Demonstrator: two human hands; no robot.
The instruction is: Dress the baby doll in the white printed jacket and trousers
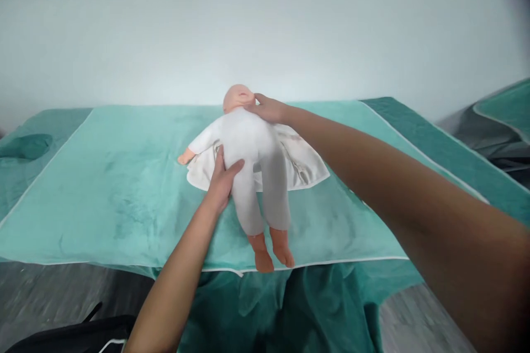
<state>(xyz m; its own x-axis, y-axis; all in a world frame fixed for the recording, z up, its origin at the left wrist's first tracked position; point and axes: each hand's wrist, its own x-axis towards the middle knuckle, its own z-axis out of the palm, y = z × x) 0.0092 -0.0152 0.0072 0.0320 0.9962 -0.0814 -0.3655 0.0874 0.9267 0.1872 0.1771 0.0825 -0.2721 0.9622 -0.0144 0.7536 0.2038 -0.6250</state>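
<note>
From the head camera we look down on a baby doll (250, 146) lying on its back on a white cloth (304, 168), in the middle of a light green blanket (124, 193) spread over a darker green cover (434, 149). The doll's bare feet reach the blanket's near edge. Its body looks soft and stuffed and its head hard, so we judge it light, floppy at the limbs and best taken at the neck and hip together. Our left hand (221, 179) lies half open on the doll's hip and upper leg, thumb across the front and fingers alongside, not closed round it. Our right hand (267, 108) cups the neck and shoulder just under the head, with the fingers loosely curled and touching rather than gripping.
</note>
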